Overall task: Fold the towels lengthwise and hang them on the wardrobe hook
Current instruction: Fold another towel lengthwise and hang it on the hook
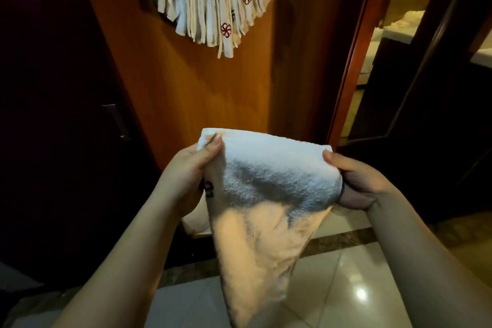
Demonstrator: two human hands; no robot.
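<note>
Nearest you, the lower tail of the white terry towel (266, 208) hangs free between your forearms, over the glossy tiled floor (346, 287). Your left hand (191, 168) pinches the towel's upper left corner, thumb on the near face and fingers curled behind. Your right hand (354, 184) grips the upper right edge the same way, thumb on top and fingers wrapped underneath. The cloth spans the two hands, doubled over along its top edge.

Hazards from this position:

- The fold line between the hands sags slightly. If you bring the hands together unevenly, the edges will probably misalign and the lengthwise fold will come out skewed.
- The free tail is unsupported. A loosened pinch at either corner is likely to drop that side toward the floor.
- A dark printed mark near your left wrist sits at the edge; it may end up hidden or exposed depending on fold direction.

Above, a bundle of folded towels with red emblems (210, 0) hangs on the orange wooden wardrobe panel (186, 93). The hook itself is out of view, so a crowded hook could let the hung towels slip when you add this one.
</note>
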